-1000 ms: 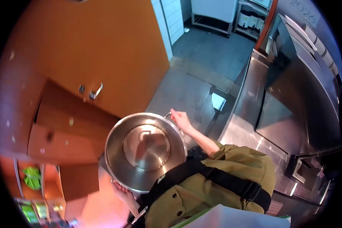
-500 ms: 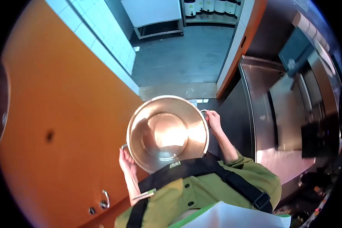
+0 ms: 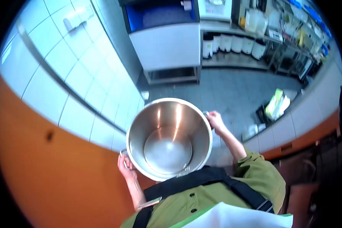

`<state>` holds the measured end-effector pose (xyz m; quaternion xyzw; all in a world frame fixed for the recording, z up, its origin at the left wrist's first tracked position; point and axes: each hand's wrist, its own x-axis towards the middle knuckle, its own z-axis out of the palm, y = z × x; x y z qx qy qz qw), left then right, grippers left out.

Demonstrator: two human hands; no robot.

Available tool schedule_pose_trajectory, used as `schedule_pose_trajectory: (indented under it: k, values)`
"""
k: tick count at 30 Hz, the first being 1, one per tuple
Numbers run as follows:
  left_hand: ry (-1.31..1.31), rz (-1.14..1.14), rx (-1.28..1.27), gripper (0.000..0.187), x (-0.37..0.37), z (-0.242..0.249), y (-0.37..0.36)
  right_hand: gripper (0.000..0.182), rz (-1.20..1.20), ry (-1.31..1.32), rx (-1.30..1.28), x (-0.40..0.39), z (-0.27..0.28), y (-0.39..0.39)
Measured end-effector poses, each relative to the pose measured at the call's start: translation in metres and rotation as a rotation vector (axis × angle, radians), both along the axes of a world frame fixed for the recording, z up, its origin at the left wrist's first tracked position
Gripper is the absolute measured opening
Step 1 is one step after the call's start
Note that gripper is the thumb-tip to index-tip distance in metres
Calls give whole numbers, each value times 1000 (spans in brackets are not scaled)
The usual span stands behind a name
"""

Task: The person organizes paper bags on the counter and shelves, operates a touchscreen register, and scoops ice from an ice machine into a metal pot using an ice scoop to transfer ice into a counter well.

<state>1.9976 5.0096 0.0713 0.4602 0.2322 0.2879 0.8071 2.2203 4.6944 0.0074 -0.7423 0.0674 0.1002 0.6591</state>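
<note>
A large, deep stainless steel pot (image 3: 138,125) is held against the front of my body, its open top facing up toward me. No food shows inside; the bare metal bottom and a few small droplets or specks near the close wall are visible. My left hand (image 3: 126,164) is wrapped round the loop handle on the pot's left side. On the opposite side, my right hand (image 3: 215,121) grips the other handle, which is mostly hidden by the fingers.
A white-fronted bin-like unit with a blue inside (image 3: 165,47) stands ahead. Beside it, several white containers (image 3: 226,43) line a low steel shelf (image 3: 231,60). A bag (image 3: 278,104) lies on the floor at right. A tiled wall (image 3: 85,64) runs close on my left.
I have moved forward through the doorway with the pot, so the bin-like unit and shelf are nearer. The steel counter on the right has gone from view. Both hands keep their hold.
</note>
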Motion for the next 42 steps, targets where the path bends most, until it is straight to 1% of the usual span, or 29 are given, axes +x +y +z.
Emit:
schedule_pose_trajectory:
  k: [1, 3, 4, 5, 7, 8, 10, 11, 13, 15, 17, 19, 21, 23, 25, 27, 28, 31, 32, 33, 34, 35, 36, 37, 38, 39, 40, 41, 42]
  values:
    - [-97, -3, 3, 16, 35, 2, -6, 17, 25, 66, 57, 36, 12, -4]
    - [-210, -47, -97, 17, 100, 11, 13, 16, 50, -36, 47, 104, 31, 17]
    - [-254, -115, -141, 18, 134, 16, 29, 16, 67, -3, 90, 140, 41, 27]
    - [-241, -129, -161, 18, 169, 23, 43, 15, 82, 37, 141, 170, 56, 40]
    - [-285, -149, -224, 17, 243, 30, 70, 18, 112, 41, 255, 242, 67, 61]
    - [-338, -157, -289, 17, 282, 35, 83, 15, 119, 42, 246, 279, 73, 78]
    - [-383, -118, -260, 20, 354, 31, 96, 12, 194, 3, 200, 364, 68, 92]
    - [-412, -103, -249, 21, 388, 27, 101, 13, 173, -37, 183, 399, 77, 108]
    - [-492, -68, -314, 21, 443, 19, 113, 15, 280, -61, 144, 485, 79, 137]
    - [-629, -74, -302, 22, 498, 15, 138, 14, 359, -230, -9, 577, 73, 182]
    - [-745, -1, -321, 22, 545, 21, 146, 20, 497, -269, -90, 648, 98, 227]
    - [-809, 105, -318, 22, 590, 40, 151, 19, 628, -306, -100, 714, 129, 277]
    - [-909, 69, -266, 21, 639, 49, 168, 17, 706, -273, -268, 793, 139, 330]
    - [-959, 42, -240, 23, 683, 54, 181, 16, 634, -296, -215, 856, 136, 379]
    - [-934, 62, -137, 25, 721, 58, 192, 12, 611, 107, 42, 878, 160, 404]
    - [-972, 95, -53, 24, 768, 64, 201, 17, 633, 47, 61, 941, 144, 433]
    - [-971, 101, -25, 25, 787, 67, 206, 17, 654, 8, 48, 957, 147, 442]
    - [-864, 143, 161, 26, 829, 81, 212, 16, 671, 34, 60, 992, 148, 464]
    - [-695, 260, 424, 27, 841, 76, 215, 16, 704, 83, 72, 1004, 146, 469]
    - [-771, 205, 432, 30, 845, 72, 220, 19, 770, -107, -232, 999, 153, 467]
    - [-852, 149, 434, 33, 851, 74, 224, 22, 838, -158, -365, 1017, 134, 478]
    - [-838, 264, 319, 36, 862, 82, 219, 22, 924, -77, -263, 1016, 128, 480]
    - [-828, 241, 294, 37, 866, 80, 232, 23, 933, 15, -212, 1017, 125, 485]
    - [-817, 218, 269, 39, 869, 78, 245, 28, 994, 147, -46, 1030, 104, 486]
    - [-749, 250, 329, 39, 871, 80, 247, 30, 988, 189, 117, 1034, 96, 467]
    - [-736, 293, 260, 36, 874, 84, 254, 32, 987, 243, 268, 1036, 90, 442]
    - [-661, 408, 175, 32, 882, 95, 252, 33, 836, 235, 387, 1037, 99, 399]
    - [-594, 477, 141, 25, 890, 103, 252, 33, 608, 229, 456, 1051, 98, 353]
    - [-335, 703, 316, 26, 901, 106, 248, 34, 502, 39, 550, 1072, 79, 287]
